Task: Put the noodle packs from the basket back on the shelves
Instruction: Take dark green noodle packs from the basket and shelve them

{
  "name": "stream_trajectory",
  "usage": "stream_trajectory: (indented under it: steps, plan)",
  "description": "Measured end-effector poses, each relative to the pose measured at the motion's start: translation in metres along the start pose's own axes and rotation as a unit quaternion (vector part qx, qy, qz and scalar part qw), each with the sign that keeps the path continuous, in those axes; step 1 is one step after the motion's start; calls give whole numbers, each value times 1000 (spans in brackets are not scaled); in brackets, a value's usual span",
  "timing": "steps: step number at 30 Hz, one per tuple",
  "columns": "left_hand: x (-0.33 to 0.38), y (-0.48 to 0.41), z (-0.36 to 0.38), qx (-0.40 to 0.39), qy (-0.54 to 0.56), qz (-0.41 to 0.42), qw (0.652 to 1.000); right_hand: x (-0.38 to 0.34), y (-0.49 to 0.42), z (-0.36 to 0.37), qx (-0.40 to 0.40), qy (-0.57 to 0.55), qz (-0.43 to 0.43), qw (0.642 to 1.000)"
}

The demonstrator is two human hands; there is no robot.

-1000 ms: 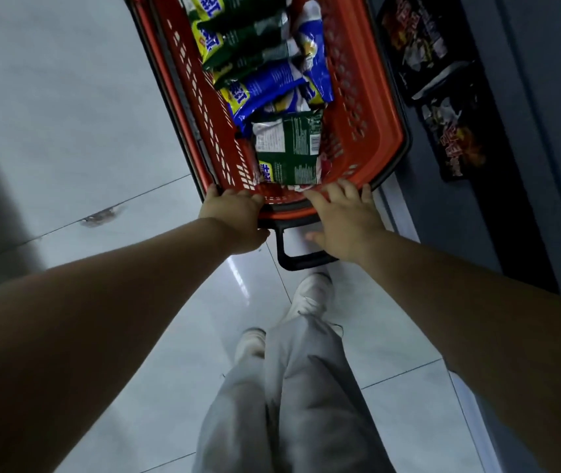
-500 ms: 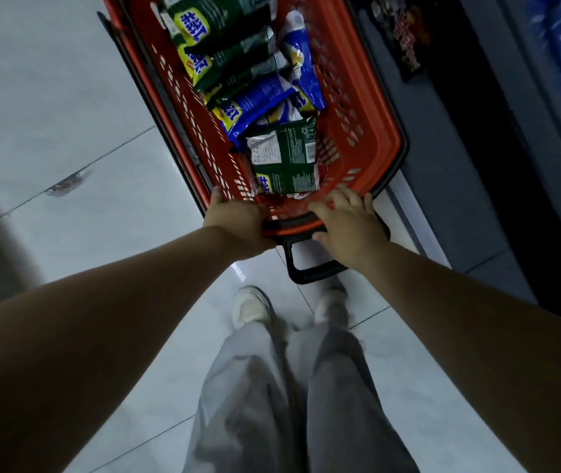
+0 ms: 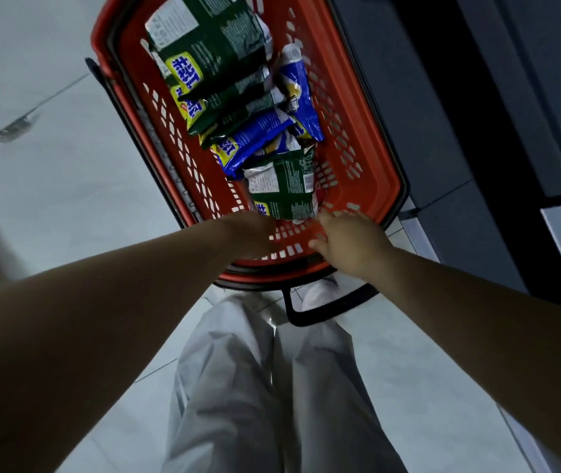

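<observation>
Both hands have left the near rim of the red perforated plastic basket [image 3: 364,107] and gone over it: the left hand [image 3: 250,233] and the right hand [image 3: 350,242] now hang inside the near wall, on either side of the closest green foil noodle pack [image 3: 284,191]. That pack lies flat at the near end of the heap, so it is the easy first pick, I judge. The right hand's fingers [image 3: 339,218] are stretched out toward its lower corner, just short of it or barely touching, holding nothing. The left hand is smeared by motion; whether its fingers are spread or curled I cannot tell. Behind the near pack lie blue foil noodle packs [image 3: 255,145] and more green ones, topped by a large green pack [image 3: 211,35] at the far end. All are in the basket, none shelved. The basket stands on the pale tiled floor [image 3: 50,199] close beside the dark grey shelf unit [image 3: 415,114], likely parked there to keep each carry short. Its black bar handle [image 3: 327,310] sticks out at the near end toward the person's grey trousers [image 3: 238,387], below the arms and clear of the reach.
</observation>
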State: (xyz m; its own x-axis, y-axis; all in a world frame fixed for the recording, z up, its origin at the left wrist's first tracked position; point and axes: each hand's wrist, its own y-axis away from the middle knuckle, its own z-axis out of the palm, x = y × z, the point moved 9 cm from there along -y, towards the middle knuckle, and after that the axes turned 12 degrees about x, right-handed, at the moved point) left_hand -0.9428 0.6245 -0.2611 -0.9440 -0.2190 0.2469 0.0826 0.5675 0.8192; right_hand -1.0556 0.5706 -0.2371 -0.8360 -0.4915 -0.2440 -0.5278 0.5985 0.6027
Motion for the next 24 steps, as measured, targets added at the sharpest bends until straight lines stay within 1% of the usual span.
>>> stream_trajectory:
  steps: [4,8,11,14,17,19,21,24]
  plan:
    - [9,-18,1,118,80,-23,990,31,-3,24,3,-90,88,992]
    - [9,-46,11,184,120,-28,975,60,-16,63,14,-201,213,956]
    - [6,-74,20,206,132,-24,969,73,-34,98,15,-258,260,930]
    - [11,-96,32,213,129,-2,968,81,-51,128,18,-316,275,908]
    - [17,-105,42,232,100,21,967,86,-65,142,33,-355,284,890]
    - [17,-108,48,233,89,21,968,86,-70,147,32,-376,289,880]
    - [15,-110,49,223,91,8,971,83,-71,144,34,-365,272,890]
    - [13,-114,43,217,75,11,973,76,-65,129,53,-332,217,916]
